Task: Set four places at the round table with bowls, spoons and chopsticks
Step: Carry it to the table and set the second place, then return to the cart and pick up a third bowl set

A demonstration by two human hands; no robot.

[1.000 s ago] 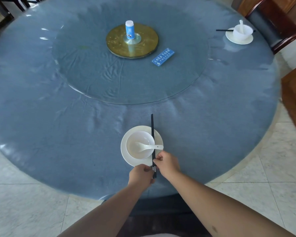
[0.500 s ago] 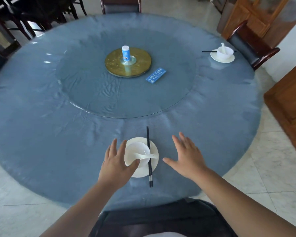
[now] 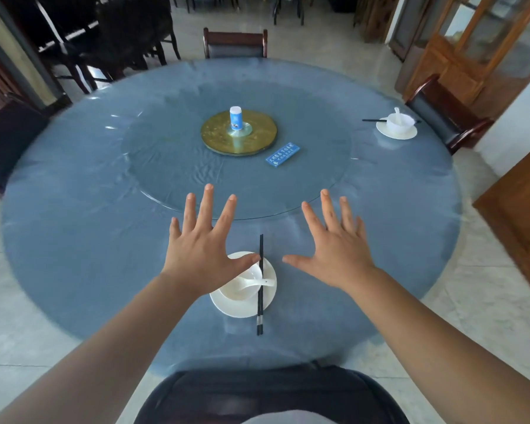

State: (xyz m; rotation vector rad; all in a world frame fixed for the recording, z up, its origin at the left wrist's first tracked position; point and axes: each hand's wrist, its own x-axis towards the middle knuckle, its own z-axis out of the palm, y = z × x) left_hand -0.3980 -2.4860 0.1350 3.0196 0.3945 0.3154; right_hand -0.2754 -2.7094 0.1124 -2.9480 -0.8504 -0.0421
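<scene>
On the near side of the round blue table stands a white plate with a white bowl on it. A white spoon lies in the bowl, and black chopsticks lie across the plate's right part. My left hand hovers above the plate's left side, fingers spread, holding nothing. My right hand hovers to the right of the chopsticks, also spread and empty. A second plate with bowl, spoon and chopsticks sits at the far right.
A glass turntable covers the table's middle, with a gold disc, a blue and white canister and a blue card. Chairs stand at the far side, the right and right before me. Wooden cabinets line the right wall.
Both hands let go of the chopsticks' near end, opened and rose above the table. The view lifted and pulled back, showing more of the room.
</scene>
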